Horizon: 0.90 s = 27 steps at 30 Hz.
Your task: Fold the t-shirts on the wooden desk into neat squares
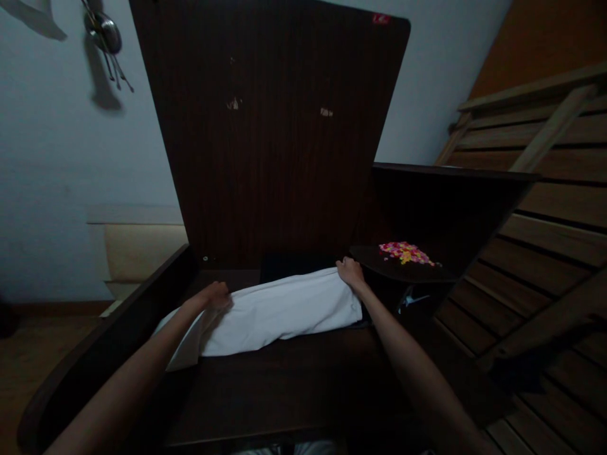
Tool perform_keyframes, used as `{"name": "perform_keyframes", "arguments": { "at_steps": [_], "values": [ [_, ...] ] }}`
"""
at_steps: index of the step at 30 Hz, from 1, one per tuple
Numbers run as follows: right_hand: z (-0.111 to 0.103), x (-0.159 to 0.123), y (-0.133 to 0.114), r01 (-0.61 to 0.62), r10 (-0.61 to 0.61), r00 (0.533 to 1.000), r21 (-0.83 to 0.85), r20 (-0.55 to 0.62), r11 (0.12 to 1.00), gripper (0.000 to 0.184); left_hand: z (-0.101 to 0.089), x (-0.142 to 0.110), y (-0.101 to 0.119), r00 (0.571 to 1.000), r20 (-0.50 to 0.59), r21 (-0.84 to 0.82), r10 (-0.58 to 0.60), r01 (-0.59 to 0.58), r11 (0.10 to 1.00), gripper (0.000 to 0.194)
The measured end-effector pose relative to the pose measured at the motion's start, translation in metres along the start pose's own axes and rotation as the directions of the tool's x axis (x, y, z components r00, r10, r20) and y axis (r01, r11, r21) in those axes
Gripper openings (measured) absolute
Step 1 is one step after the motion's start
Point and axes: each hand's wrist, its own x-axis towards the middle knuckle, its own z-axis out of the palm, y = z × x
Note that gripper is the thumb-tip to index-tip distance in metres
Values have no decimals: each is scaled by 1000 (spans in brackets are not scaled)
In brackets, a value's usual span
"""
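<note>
Your left hand and right hand grasp the far edge of the white cloth, lying across the dark desk. You seem to be straightening it; the next move likely calls for even tension

Dark wooden desktop at 6 o'clock; creased white cloth lies across it, running 8-to-2 o'clock. Dark rounded shelf at 3 o'clock carries loose pile of small pink, red, yellow pieces.
</note>
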Motion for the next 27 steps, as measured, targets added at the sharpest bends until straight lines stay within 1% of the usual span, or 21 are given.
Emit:
{"name": "perform_keyframes", "arguments": {
  "at_steps": [3,6,8,10,11,13,15,17,18,20,22,24,25,27],
  "values": [
    [10,3,12,-15,12,1000,125,27,992,23,6,-8,-14,999,12,65,-34,33,997,14],
    [15,3,18,-17,2,997,220,71,975,28,3,-13,-27,999,0,98,-48,48,994,12],
    [15,0,22,-35,-4,993,342,114,939,32,-2,-14,-32,999,-16,99,-48,49,994,14],
    [15,-3,25,-77,4,988,465,155,882,32,-8,-15,-35,997,-55,36,-45,47,998,18],
    [14,-5,26,-108,19,984,507,177,855,29,-10,-16,-36,995,-82,-24,-50,48,999,20],
    [12,-6,27,-197,69,968,560,240,805,26,-16,-17,-37,991,-123,-178,-59,36,983,23],
    [11,-6,28,-291,109,937,569,333,769,26,-20,-19,-38,990,-130,-295,-49,8,955,24],
    [11,-5,27,-336,104,910,568,400,751,25,-25,-20,-40,992,-120,-327,-31,-10,945,25],
    [11,-5,28,-333,89,908,577,408,746,25,-27,-21,-41,993,-115,-312,-29,-8,950,27],
    [12,-5,29,-286,46,926,617,374,733,23,-30,-23,-44,995,-101,-237,-18,-6,971,28],
    [12,-5,31,-189,-13,958,664,287,723,23,-33,-27,-47,994,-100,-126,33,-46,991,28],
    [12,-6,33,-51,-80,984,687,158,725,26,-34,-33,-49,988,-114,3,108,-109,994,23],
    [11,-7,34,25,-114,990,686,85,728,28,-33,-37,-50,983,-123,69,138,-130,989,20],
    [8,-10,33,165,-172,984,655,-54,737,32,-31,-44,-50,975,-150,190,167,-137,972,16]
  ]
}}
